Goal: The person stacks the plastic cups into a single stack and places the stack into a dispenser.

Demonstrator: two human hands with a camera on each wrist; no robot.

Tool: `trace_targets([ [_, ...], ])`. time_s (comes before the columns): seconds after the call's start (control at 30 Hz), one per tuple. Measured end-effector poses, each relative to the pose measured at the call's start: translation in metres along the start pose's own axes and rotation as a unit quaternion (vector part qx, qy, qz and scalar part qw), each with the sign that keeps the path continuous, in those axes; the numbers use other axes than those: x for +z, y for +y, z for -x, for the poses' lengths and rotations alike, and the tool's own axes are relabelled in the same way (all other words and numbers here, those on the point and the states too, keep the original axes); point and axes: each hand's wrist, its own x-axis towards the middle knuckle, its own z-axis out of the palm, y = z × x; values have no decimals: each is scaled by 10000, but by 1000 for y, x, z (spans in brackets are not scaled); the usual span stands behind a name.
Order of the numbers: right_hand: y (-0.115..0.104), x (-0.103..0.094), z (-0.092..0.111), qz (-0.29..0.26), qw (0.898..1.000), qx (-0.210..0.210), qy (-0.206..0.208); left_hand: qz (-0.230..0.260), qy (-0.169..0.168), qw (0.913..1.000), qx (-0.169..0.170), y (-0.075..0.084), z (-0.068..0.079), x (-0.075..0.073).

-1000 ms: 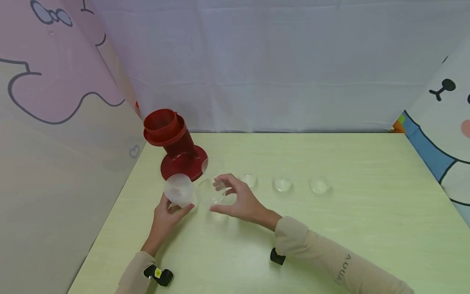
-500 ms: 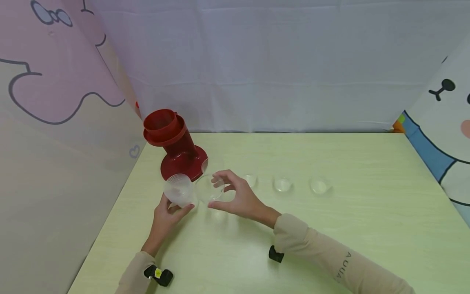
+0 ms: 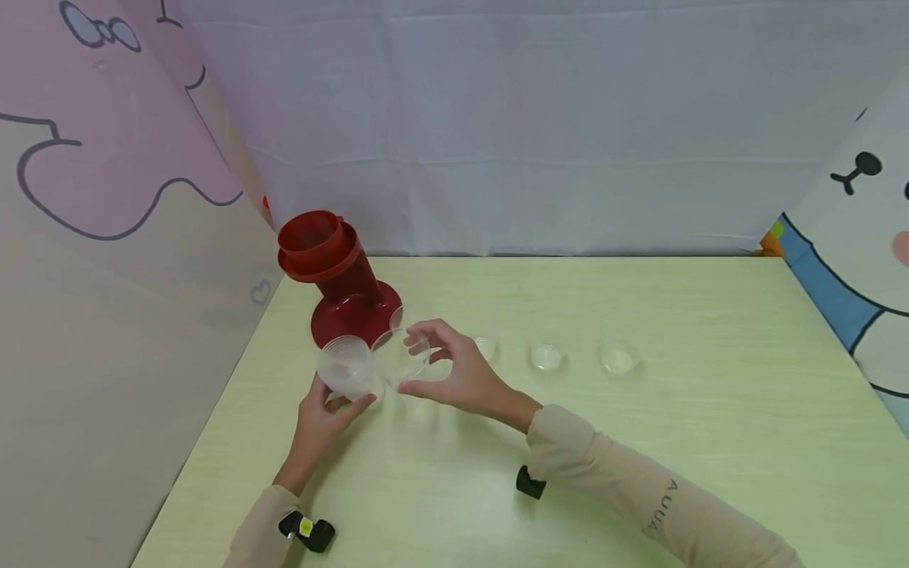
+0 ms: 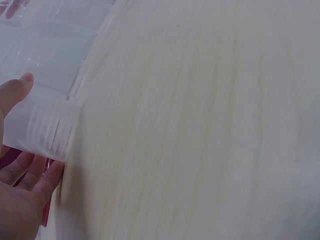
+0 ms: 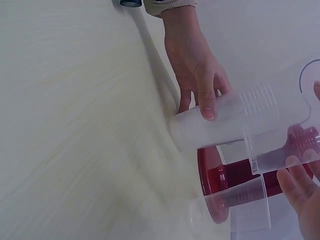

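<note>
In the head view my left hand (image 3: 319,426) grips a nested stack of clear plastic cups (image 3: 344,367) around its lower part, with the mouths facing up. Close to its right, my right hand (image 3: 465,375) holds one clear plastic cup (image 3: 400,359) between thumb and fingers near the rim. The right wrist view has this single cup (image 5: 280,120) beside the rim end of the stack (image 5: 210,125); whether they touch is hard to tell. Thumb and fingers of my left hand (image 4: 22,192) lie around the stack (image 4: 50,127) in the left wrist view.
A red cup-shaped stand (image 3: 348,292) with a round base stands at the back left. Right of my hands, clear cups stand in a row, among them a middle cup (image 3: 547,355) and a right cup (image 3: 619,359). Another clear cup (image 5: 240,210) stands by the red base.
My right hand has moved slightly left and away from me with its cup, nearer to the stack. The left hand and the stack have stayed in place.
</note>
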Motion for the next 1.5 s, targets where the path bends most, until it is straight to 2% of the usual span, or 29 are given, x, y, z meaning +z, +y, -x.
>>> trace_targets([
  [0.17,23,4,-5,18,10000,-76,13,-13,5,10000,-11,0,0,0],
  [0.27,27,4,-7,63,9999,-137,41,25,9,10000,0,0,-1,-1],
  [0.47,25,3,-10,71,9996,-281,67,100,-5,9999,16,2,-1,-2],
  [0.77,20,3,-15,146,9995,-291,52,201,-65,9998,38,34,8,-4],
  [0.87,13,2,-16,165,9994,-297,46,196,-70,9998,-23,35,8,-5],
  [1.1,16,3,-19,153,9993,-331,22,226,-74,9997,-13,35,8,-5],
  [1.37,-18,1,-16,-104,9992,-381,8,176,-61,9998,34,35,8,-4],
  [1.5,-27,1,-15,-124,9993,-341,5,165,-76,9998,45,35,8,-4],
])
